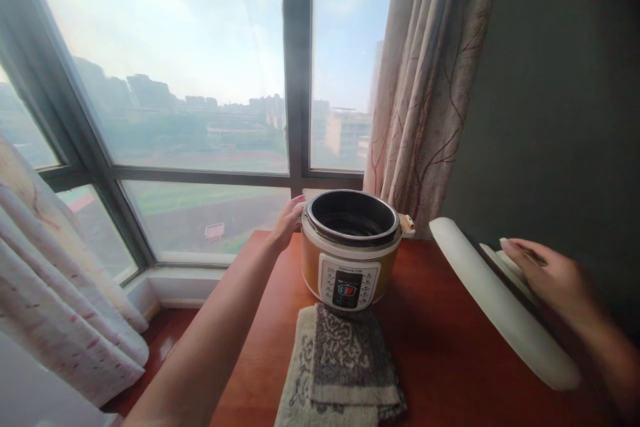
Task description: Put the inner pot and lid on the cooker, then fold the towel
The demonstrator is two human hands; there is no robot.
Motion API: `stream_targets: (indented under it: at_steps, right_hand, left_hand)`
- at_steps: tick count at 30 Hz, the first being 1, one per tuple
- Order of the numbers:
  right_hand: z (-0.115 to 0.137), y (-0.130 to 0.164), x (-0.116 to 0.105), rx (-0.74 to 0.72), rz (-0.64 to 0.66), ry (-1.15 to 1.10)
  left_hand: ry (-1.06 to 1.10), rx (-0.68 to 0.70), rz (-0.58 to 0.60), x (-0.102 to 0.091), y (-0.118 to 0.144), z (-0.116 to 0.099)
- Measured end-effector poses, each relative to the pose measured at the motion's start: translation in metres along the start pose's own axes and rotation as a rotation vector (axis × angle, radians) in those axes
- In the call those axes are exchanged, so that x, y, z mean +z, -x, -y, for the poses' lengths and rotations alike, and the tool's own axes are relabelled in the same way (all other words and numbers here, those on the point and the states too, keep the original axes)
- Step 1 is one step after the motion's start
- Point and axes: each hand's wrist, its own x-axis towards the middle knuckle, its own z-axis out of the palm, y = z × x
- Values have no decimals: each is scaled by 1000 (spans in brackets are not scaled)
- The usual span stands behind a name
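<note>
My left hand grips the cooker rim, steadying it; my right hand holds its lid tilted aside, clear of the open pot.

Cooker sits mid-worktop, mouth open w/ clear room straight above. Left hand grips its left rim, so that side's blocked; forearm runs diagonal over the worktop's left edge. Folded cloth lies just in front of cooker, touching its base: low, a hand can pass over. Right hand holds the lid tilted over the right side, filling that space. Bare worktop strip btwn cooker and lid is free. Curtain hangs close behind, right of cooker; window behind.
</note>
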Motion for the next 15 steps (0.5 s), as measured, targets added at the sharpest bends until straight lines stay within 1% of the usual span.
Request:
stream_targets:
  at_steps: [1,3,6,8,10,12,15]
  right_hand:
    - [16,-5,-7,-3,-39,-15]
    - [53,-13,-14,-70,-69,-84]
    - [115,-22,-9,-225,-74,-161]
    - [153,-26,3,-337,-67,-132]
    - [186,-31,19,-412,-102,-115]
    - [212,-36,39,-462,-101,-85]
    - [241,-43,69,-511,-27,-24]
  left_hand:
    - [12,6,-7,0,0,1]
    - [33,17,-45,2,0,4]
    - [63,33,-109,6,0,11]
    - [81,47,-138,9,0,14]
    - [95,56,-162,11,1,17]
    - [104,61,-182,12,2,18]
    - [107,65,-200,12,3,19]
